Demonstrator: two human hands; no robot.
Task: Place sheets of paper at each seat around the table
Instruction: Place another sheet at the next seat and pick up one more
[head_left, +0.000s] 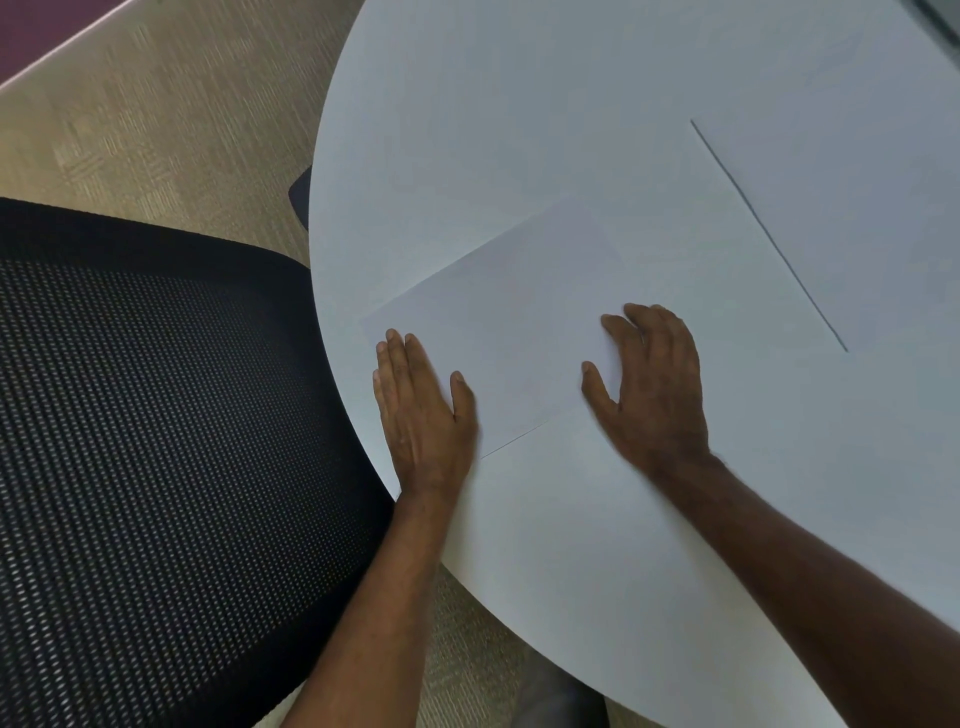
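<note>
A white sheet of paper (498, 317) lies flat on the round white table (519, 130), close to its left edge, in front of a black mesh chair (156, 426). My left hand (423, 415) rests flat on the sheet's near left corner, fingers together and extended. My right hand (652, 384) lies flat on the sheet's right edge, fingers spread. Neither hand grips the sheet. Further right on the table sits a stack of white paper (857, 208), its dark left edge showing.
The mesh chair back stands right against the table's left rim. Beige carpet (156, 104) covers the floor beyond. A dark chair part (298, 195) pokes out from under the table edge. A dark shoe (558, 696) shows below the table's near rim.
</note>
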